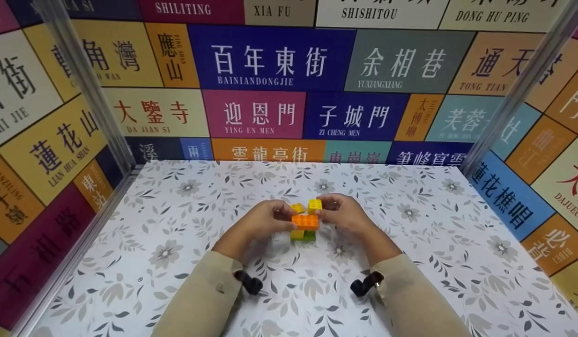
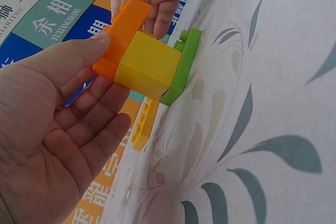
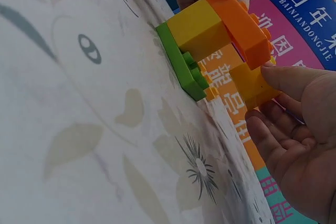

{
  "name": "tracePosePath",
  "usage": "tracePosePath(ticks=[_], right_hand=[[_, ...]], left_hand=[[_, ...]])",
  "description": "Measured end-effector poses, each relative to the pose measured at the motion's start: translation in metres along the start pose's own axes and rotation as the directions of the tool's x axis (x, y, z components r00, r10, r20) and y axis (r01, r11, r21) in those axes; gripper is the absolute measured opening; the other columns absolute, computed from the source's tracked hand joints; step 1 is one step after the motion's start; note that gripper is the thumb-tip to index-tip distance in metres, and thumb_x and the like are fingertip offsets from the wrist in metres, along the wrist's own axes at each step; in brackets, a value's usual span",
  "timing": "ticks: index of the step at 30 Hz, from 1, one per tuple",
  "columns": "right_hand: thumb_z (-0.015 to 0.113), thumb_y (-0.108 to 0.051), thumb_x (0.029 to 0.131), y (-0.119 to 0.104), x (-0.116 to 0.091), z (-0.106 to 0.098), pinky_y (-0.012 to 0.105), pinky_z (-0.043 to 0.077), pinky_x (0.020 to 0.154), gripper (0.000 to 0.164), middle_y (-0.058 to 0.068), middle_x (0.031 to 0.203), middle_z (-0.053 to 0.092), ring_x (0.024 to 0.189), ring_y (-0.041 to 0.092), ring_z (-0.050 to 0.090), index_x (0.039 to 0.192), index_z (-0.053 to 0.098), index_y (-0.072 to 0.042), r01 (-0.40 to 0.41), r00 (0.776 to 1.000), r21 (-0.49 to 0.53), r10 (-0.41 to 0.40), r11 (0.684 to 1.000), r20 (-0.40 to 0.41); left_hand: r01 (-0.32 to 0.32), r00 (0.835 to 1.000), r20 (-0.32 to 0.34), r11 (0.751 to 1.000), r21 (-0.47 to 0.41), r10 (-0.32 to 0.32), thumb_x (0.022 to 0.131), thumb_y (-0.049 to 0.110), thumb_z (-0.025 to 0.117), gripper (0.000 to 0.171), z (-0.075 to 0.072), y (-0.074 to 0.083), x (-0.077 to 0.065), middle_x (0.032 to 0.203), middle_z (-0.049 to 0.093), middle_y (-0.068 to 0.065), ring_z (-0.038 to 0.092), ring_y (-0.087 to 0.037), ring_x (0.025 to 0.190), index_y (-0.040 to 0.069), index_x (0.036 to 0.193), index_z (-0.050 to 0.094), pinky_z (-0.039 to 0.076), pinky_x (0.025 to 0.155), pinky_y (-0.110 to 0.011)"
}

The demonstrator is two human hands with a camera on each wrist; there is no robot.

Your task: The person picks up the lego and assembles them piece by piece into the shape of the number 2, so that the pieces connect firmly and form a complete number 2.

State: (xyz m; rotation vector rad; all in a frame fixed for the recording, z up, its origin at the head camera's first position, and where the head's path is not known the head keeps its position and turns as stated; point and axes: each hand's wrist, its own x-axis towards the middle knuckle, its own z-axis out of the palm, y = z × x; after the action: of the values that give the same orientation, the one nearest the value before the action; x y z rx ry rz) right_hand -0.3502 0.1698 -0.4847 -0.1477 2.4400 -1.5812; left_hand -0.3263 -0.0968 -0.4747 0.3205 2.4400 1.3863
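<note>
On the table stands a small stack of toy building blocks: a green block (image 2: 184, 67) at the bottom, a yellow block (image 2: 148, 62) on one end of it, and an orange block (image 1: 305, 222) on top. My left hand (image 1: 268, 219) pinches one end of the orange block, the thumb lying along its side. A second yellow block (image 3: 253, 85) is pinched between the thumb and fingers of my right hand (image 1: 344, 214). It is held close beside the free end of the orange block, behind it in the head view.
Behind the stack a flatter yellow piece (image 2: 146, 124) with studs lies on the table. The tabletop (image 1: 200, 290) has a grey leaf and flower print. Panels with street names (image 1: 272, 58) rise at the back and sides, with clear posts (image 1: 509, 93) at the corners.
</note>
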Motion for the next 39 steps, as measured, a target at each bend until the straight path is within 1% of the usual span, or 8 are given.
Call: tracePosePath(ticks=[3, 7, 14, 18, 23, 26, 31, 39], right_hand=[[0.084, -0.028, 0.095, -0.003, -0.002, -0.002, 0.034, 0.063, 0.096, 0.047, 0.008, 0.137, 0.073, 0.126, 0.025, 0.069, 0.139, 0.069, -0.02, 0.005, 1.0, -0.02, -0.005, 1.0, -0.018], [0.085, -0.035, 0.093, -0.008, -0.004, -0.005, 0.034, 0.062, 0.097, 0.049, 0.004, 0.134, 0.074, 0.125, 0.023, 0.068, 0.138, 0.07, -0.024, -0.005, 0.999, -0.049, 0.004, 0.999, -0.037], [0.086, -0.036, 0.093, -0.016, -0.011, -0.009, 0.038, 0.058, 0.106, 0.049, 0.004, 0.131, 0.075, 0.12, 0.023, 0.069, 0.137, 0.071, -0.021, 0.063, 0.997, -0.049, -0.066, 0.997, -0.045], [0.086, -0.037, 0.092, -0.021, -0.014, -0.01, 0.037, 0.059, 0.104, 0.046, 0.002, 0.128, 0.075, 0.116, 0.022, 0.069, 0.134, 0.073, -0.023, 0.05, 0.997, -0.052, -0.053, 0.997, -0.049], [0.087, -0.034, 0.092, -0.025, -0.018, -0.011, 0.036, 0.06, 0.102, 0.045, 0.006, 0.126, 0.076, 0.115, 0.022, 0.071, 0.133, 0.073, -0.02, 0.098, 0.995, -0.025, -0.098, 0.995, 0.0], [0.087, -0.032, 0.091, -0.027, -0.02, -0.011, 0.035, 0.061, 0.1, 0.046, 0.007, 0.125, 0.077, 0.113, 0.022, 0.072, 0.132, 0.073, -0.017, 0.125, 0.992, -0.013, -0.125, 0.992, 0.027], [0.088, -0.028, 0.091, -0.029, -0.021, -0.012, 0.031, 0.061, 0.096, 0.043, 0.008, 0.122, 0.077, 0.109, 0.021, 0.072, 0.129, 0.074, -0.014, 0.14, 0.989, -0.009, -0.14, 0.99, 0.054], [0.089, -0.025, 0.09, -0.031, -0.025, -0.015, 0.027, 0.061, 0.09, 0.041, 0.008, 0.116, 0.077, 0.104, 0.019, 0.072, 0.125, 0.074, -0.009, 0.159, 0.978, 0.021, -0.161, 0.987, 0.134]], left_hand=[[0.008, 1.0, 0.004, 1.0, 0.001, -0.008, 0.088, 0.029, 0.09, 0.023, 0.0, 0.0, 0.0, 0.115, 0.075, 0.006, 0.068, -0.018, 0.111, 0.028, 0.107, 0.076, 0.056, 0.108, -0.04], [0.029, 1.0, 0.006, 1.0, 0.01, -0.029, 0.089, 0.03, 0.089, 0.023, 0.0, 0.001, 0.0, 0.115, 0.074, 0.007, 0.068, -0.018, 0.112, 0.03, 0.107, 0.076, 0.056, 0.108, -0.04], [-0.058, 0.998, -0.021, 0.998, 0.026, 0.058, 0.09, 0.025, 0.088, 0.02, 0.002, -0.001, -0.001, 0.111, 0.075, 0.004, 0.068, -0.016, 0.103, 0.025, 0.107, 0.078, 0.057, 0.1, -0.038], [-0.04, 0.999, -0.016, 0.999, 0.032, 0.04, 0.089, 0.027, 0.089, 0.021, 0.002, -0.002, 0.0, 0.111, 0.075, 0.005, 0.068, -0.016, 0.105, 0.026, 0.107, 0.077, 0.057, 0.101, -0.038], [-0.033, 0.999, -0.007, 0.999, 0.027, 0.033, 0.09, 0.028, 0.088, 0.022, 0.001, -0.002, 0.0, 0.111, 0.075, 0.004, 0.067, -0.018, 0.106, 0.027, 0.108, 0.077, 0.057, 0.102, -0.038], [-0.014, 1.0, -0.002, 1.0, 0.019, 0.014, 0.09, 0.029, 0.088, 0.022, 0.0, -0.001, -0.001, 0.112, 0.075, 0.005, 0.067, -0.018, 0.107, 0.028, 0.109, 0.077, 0.056, 0.103, -0.038], [0.011, 1.0, 0.001, 1.0, 0.021, -0.011, 0.089, 0.031, 0.089, 0.022, 0.0, 0.0, 0.0, 0.114, 0.074, 0.008, 0.068, -0.018, 0.109, 0.03, 0.107, 0.077, 0.056, 0.105, -0.039], [0.005, 1.0, 0.004, 1.0, 0.004, -0.005, 0.09, 0.028, 0.089, 0.022, 0.0, -0.001, 0.001, 0.115, 0.075, 0.007, 0.069, -0.017, 0.111, 0.027, 0.108, 0.076, 0.057, 0.106, -0.039]])
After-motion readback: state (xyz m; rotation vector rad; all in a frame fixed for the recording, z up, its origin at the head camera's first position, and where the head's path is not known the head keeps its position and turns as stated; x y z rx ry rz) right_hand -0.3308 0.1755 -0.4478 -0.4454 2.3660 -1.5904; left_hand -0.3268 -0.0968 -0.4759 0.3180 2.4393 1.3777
